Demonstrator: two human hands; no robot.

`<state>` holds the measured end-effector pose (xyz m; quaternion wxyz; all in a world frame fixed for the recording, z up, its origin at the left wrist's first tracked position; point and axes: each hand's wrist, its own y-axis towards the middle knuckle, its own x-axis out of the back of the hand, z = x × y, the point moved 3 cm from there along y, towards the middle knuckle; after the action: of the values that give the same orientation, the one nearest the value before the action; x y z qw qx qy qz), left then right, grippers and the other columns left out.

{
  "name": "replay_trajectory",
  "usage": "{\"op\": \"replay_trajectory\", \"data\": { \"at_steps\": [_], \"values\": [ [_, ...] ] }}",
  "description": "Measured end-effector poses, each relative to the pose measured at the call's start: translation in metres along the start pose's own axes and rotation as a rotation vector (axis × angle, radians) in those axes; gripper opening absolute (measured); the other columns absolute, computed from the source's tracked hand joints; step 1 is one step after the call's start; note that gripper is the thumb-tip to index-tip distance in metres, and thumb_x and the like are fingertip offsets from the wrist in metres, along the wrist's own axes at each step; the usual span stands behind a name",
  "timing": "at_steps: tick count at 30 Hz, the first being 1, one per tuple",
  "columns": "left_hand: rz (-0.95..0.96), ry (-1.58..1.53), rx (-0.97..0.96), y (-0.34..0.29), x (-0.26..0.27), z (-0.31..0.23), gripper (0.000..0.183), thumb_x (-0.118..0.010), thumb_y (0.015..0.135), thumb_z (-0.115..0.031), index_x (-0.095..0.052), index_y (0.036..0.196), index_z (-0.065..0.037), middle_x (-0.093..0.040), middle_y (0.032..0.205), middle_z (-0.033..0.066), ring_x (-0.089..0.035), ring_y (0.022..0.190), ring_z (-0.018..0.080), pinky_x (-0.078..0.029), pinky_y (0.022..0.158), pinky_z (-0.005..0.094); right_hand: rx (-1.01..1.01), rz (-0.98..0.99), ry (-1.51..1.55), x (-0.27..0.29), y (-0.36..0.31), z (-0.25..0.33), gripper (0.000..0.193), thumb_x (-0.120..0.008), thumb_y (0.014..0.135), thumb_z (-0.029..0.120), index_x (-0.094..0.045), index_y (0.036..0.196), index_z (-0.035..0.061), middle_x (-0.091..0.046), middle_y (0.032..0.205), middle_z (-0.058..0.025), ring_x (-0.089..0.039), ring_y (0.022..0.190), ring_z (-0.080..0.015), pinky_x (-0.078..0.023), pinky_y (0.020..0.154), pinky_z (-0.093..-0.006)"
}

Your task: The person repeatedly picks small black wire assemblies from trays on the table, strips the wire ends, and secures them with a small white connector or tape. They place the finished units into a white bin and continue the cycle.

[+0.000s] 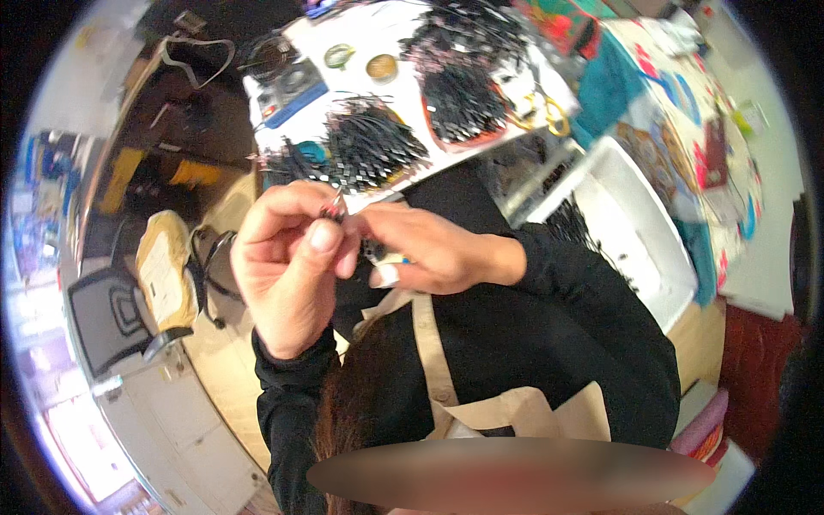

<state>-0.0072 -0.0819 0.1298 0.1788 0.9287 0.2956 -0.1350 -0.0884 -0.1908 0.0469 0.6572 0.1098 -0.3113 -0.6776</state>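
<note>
I see the left hand pinching a small red-tipped piece, its grip pressed together. The right hand pinches it too, near the counter heaped with black parts.

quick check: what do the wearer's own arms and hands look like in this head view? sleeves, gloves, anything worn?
Both hands are bare, no gloves. The left hand and the right hand each come out of a long black sleeve that reaches the wrist, with plain fabric and no markings visible. No rings, watch or bands can be made out. A beige apron strap crosses the black top at the chest.
</note>
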Motion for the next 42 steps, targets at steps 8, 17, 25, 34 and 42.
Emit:
{"op": "replay_trajectory", "data": {
  "at_steps": [8, 17, 25, 34, 42],
  "values": [
    [0.113, 0.14, 0.089, -0.016, -0.016, 0.05, 0.045, -0.06, 0.091, -0.009, -0.045, 0.133, 0.004, -0.051, 0.133, 0.0191, -0.048, 0.126, 0.027, -0.044, 0.099, 0.035, -0.234, -0.555, 0.05, 0.102, -0.117, 0.074, 0.018, -0.05, 0.095, 0.02, -0.057, 0.101, 0.0037, -0.059, 0.086, -0.0083, -0.059, 0.075, -0.0173, -0.047, 0.068, -0.031],
    [0.052, 0.491, 0.314, -0.022, 0.061, 0.104, 0.025, -0.056, 0.095, -0.008, -0.06, 0.118, 0.002, -0.064, 0.112, 0.0073, -0.057, 0.096, 0.0106, -0.045, 0.084, 0.0238, -0.976, -0.436, -0.849, 0.17, -0.282, 0.138, 0.02, -0.041, 0.098, 0.014, -0.051, 0.105, -0.0018, -0.062, 0.08, -0.0164, -0.064, 0.076, -0.031, -0.049, 0.07, -0.0378],
    [-0.078, 0.585, 0.375, -0.028, 0.1, 0.109, 0.02, -0.058, 0.094, -0.007, -0.063, 0.112, 0.0, -0.065, 0.107, 0.0057, -0.058, 0.094, 0.0099, -0.044, 0.081, 0.0226, -1.314, -0.242, -0.818, 0.138, -0.449, -0.12, 0.017, -0.053, 0.089, 0.011, -0.055, 0.103, 0.0003, -0.061, 0.09, -0.0222, -0.06, 0.087, -0.0381, -0.047, 0.08, -0.043],
    [-0.03, 0.626, 0.483, -0.027, 0.09, 0.128, 0.02, -0.058, 0.094, -0.009, -0.063, 0.11, 0.002, -0.067, 0.104, 0.0079, -0.059, 0.092, 0.0108, -0.044, 0.08, 0.0226, -1.245, -0.748, -0.402, 0.13, -0.453, -0.218, 0.037, -0.071, 0.083, 0.028, -0.061, 0.105, 0.0, -0.062, 0.086, -0.0151, -0.058, 0.079, -0.0252, -0.046, 0.077, -0.0356],
    [0.026, 0.604, 0.509, -0.026, 0.083, 0.139, 0.02, -0.057, 0.095, -0.008, -0.063, 0.11, 0.003, -0.067, 0.1, 0.0078, -0.059, 0.088, 0.0103, -0.045, 0.079, 0.0221, -1.02, -1.017, -0.609, 0.14, -0.455, -0.154, 0.025, -0.056, 0.094, 0.015, -0.058, 0.115, 0.0026, -0.06, 0.093, -0.0047, -0.054, 0.084, -0.0172, -0.044, 0.077, -0.0286]
  ]
}}
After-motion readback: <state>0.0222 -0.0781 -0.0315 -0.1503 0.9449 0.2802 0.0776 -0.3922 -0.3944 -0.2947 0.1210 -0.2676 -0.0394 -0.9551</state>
